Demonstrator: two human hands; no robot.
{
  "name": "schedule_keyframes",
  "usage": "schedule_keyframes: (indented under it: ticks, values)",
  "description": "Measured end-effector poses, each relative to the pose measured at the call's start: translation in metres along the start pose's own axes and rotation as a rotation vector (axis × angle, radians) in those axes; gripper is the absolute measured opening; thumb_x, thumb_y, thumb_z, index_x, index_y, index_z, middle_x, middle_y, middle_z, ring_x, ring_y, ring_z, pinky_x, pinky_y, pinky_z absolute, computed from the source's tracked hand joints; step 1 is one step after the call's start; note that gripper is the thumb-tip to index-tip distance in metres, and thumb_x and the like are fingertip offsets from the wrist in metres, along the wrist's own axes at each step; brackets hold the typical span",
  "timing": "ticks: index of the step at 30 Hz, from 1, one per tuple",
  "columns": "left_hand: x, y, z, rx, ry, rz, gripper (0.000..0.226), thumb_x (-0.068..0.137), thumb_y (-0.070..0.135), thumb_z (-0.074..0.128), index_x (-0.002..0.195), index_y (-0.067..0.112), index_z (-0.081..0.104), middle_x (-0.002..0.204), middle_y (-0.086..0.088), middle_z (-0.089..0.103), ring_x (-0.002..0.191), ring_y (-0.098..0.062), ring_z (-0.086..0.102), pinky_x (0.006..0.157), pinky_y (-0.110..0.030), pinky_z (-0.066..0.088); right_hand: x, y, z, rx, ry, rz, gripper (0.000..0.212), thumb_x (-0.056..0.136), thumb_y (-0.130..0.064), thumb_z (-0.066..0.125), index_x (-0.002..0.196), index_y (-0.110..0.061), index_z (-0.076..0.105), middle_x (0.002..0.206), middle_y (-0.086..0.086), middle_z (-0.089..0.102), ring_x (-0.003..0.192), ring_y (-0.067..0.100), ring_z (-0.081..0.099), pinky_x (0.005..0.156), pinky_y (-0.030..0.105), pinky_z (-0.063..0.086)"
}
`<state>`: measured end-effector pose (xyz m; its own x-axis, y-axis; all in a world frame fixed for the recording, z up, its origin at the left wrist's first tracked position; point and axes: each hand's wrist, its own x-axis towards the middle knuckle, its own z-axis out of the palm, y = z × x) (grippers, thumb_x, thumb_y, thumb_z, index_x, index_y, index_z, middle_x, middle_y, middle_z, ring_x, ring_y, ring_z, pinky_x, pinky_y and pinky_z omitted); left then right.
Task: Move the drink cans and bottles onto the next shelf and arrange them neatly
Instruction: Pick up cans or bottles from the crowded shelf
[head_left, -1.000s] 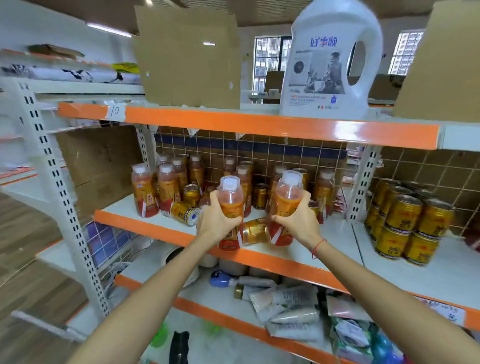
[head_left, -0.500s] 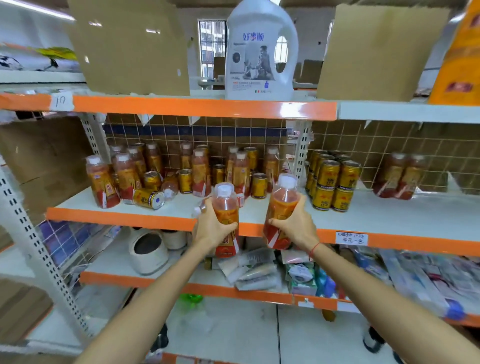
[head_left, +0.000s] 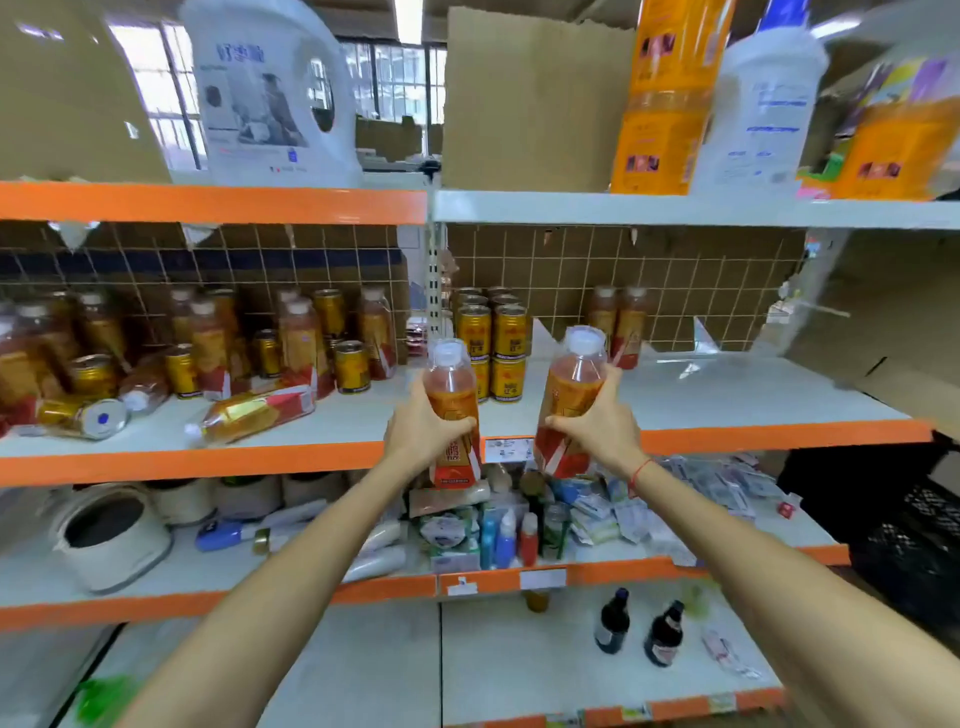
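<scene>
My left hand (head_left: 422, 434) grips an orange drink bottle (head_left: 451, 384) with a white cap, held upright in front of the shelf edge. In my right hand (head_left: 597, 428) is a second such bottle (head_left: 574, 374), tilted slightly left. Both hang just before the right shelf (head_left: 727, 400), near its left end. On that shelf stand stacked gold cans (head_left: 493, 338) and two bottles (head_left: 618, 317) at the back. The left shelf (head_left: 337, 415) holds several bottles and cans (head_left: 291, 343), some lying on their sides, such as a bottle (head_left: 254, 413) and a can (head_left: 83, 415).
A white upright post (head_left: 432, 275) divides the two shelves. Above sit a white jug (head_left: 270, 93), cardboard (head_left: 535, 98) and orange packs (head_left: 665, 98). Below lie a white pot (head_left: 109, 535), packets and small bottles (head_left: 509, 530). Two dark bottles (head_left: 639, 626) stand on the bottom shelf. A black crate (head_left: 914, 535) is at the right.
Both hands have lifted their bottles off the left shelf and carried them rightward to the front of the right shelf. The view has swung right with them.
</scene>
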<state>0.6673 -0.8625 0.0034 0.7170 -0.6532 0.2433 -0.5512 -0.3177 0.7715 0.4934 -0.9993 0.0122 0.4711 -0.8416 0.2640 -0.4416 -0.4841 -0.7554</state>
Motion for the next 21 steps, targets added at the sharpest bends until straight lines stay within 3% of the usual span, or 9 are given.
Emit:
schedule_keyframes:
  ticks: [3,7,17,21]
  values:
    - [0.003,0.034,0.048,-0.053,-0.011,0.015,0.073,0.074,0.031,0.078,0.131,0.019,0.035,0.118,-0.006,0.059,0.103,-0.024,0.058,0.079,-0.030,0.043,0.021,0.033,-0.039,-0.007,0.000,0.011,0.089,0.071,-0.031,0.079,0.137,-0.021,0.020,0.117,0.013,0.058,0.102,0.034,0.058,0.078,0.034,0.045]
    - [0.013,0.068,0.099,-0.094,-0.016,0.012,0.079,0.073,0.032,0.078,0.135,0.019,0.032,0.117,-0.005,0.058,0.104,-0.025,0.059,0.081,-0.034,0.047,0.050,0.069,-0.072,-0.006,-0.022,0.016,0.088,0.070,-0.032,0.079,0.135,-0.023,0.021,0.121,0.012,0.056,0.103,0.033,0.059,0.082,0.038,0.047]
    - [0.062,0.109,0.158,0.020,-0.029,0.073,0.081,0.074,0.035,0.078,0.136,0.020,0.028,0.120,-0.004,0.059,0.101,-0.023,0.060,0.081,-0.035,0.052,0.113,0.117,-0.094,-0.009,0.043,0.073,0.086,0.071,-0.034,0.078,0.134,-0.020,0.022,0.119,0.014,0.057,0.103,0.037,0.058,0.085,0.043,0.049]
    - [0.081,0.116,0.179,0.045,-0.044,0.074,0.080,0.074,0.036,0.078,0.136,0.019,0.030,0.115,-0.004,0.061,0.090,-0.018,0.059,0.075,-0.033,0.051,0.134,0.133,-0.101,-0.020,0.057,0.081,0.087,0.070,-0.035,0.078,0.134,-0.019,0.021,0.116,0.013,0.058,0.100,0.036,0.059,0.083,0.045,0.051]
